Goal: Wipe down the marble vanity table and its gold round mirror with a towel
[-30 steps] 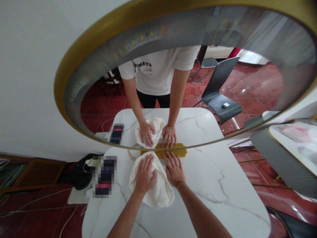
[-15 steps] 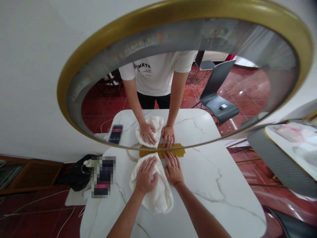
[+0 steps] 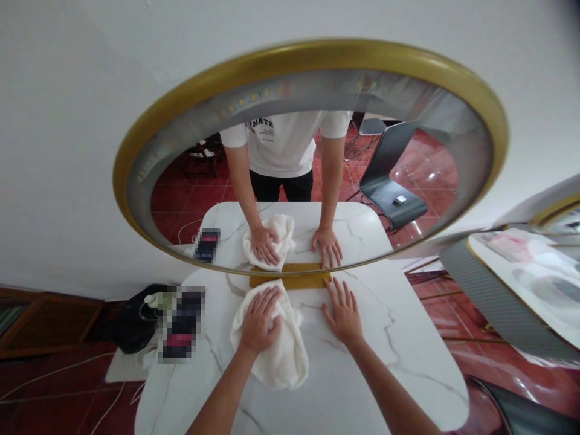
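A white towel (image 3: 281, 362) is pressed onto a white marble-patterned counter (image 3: 362, 386) by the left hand (image 3: 258, 319), seen from the head camera. The hand is laid palm down on the bunched cloth with its fingers only loosely apart, resting on it rather than clamped around it. The towel is found near the middle of the counter, slightly toward 9 o'clock, with its far edge touching a gold base (image 3: 290, 281) at 12 o'clock.

The right hand (image 3: 344, 314) is placed at 3 o'clock of the towel, apart from it, flat on the bare counter with all fingers spread wide and nothing held.

On the gold base a large round mirror (image 3: 317, 51) with a gold frame is carried, set against a white wall. Both hands, the towel and the person's white T-shirt (image 3: 281, 148) are repeated in the glass, and a dark chair (image 3: 392, 193) on red floor tiles is reflected toward 2 o'clock.

A pixelated dark object (image 3: 181, 323) is seen at 9 o'clock of the towel, at the counter's edge, and a black bag (image 3: 129, 317) is seen beyond it on the red floor (image 3: 45, 399). At 3 o'clock, off the counter, part of a second mirror (image 3: 498, 290) is caught at the picture's edge.
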Tool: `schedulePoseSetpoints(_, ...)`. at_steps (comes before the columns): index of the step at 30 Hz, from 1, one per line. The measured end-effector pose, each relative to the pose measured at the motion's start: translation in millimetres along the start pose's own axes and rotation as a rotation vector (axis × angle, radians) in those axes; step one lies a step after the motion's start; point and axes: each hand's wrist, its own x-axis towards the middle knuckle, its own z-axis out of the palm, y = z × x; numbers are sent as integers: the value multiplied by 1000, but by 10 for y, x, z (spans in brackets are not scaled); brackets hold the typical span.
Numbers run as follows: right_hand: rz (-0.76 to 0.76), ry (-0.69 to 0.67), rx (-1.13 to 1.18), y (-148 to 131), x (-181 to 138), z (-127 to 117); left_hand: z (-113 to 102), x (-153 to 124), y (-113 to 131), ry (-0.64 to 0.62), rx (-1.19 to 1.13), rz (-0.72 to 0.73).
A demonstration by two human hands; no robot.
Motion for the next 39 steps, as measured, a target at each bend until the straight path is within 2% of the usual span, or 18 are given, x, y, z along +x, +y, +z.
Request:
schedulePoseSetpoints(4,-53,-14,25,264,-51,28,2,1,4,4,9,-2)
schedulePoseSetpoints(11,-73,-30,34,243,-30,20,81,15,72,44,31,-35)
schedulePoseSetpoints(16,-69,-56,53,259,-25,12,216,171,311,42,11,-45)
schedulePoseSetpoints(23,-48,-77,62,246,-13,-6,387,495,727,20,-50,36)
schedulePoseSetpoints(28,-58,-83,47,260,-15,-5,452,635,879,-6,-67,94)
schedulePoseSetpoints(34,-49,-70,63,270,-21,21,378,584,811,-4,-30,115)
schedulePoseSetpoints(39,-53,-77,75,271,-22,12,233,315,418,17,42,35)
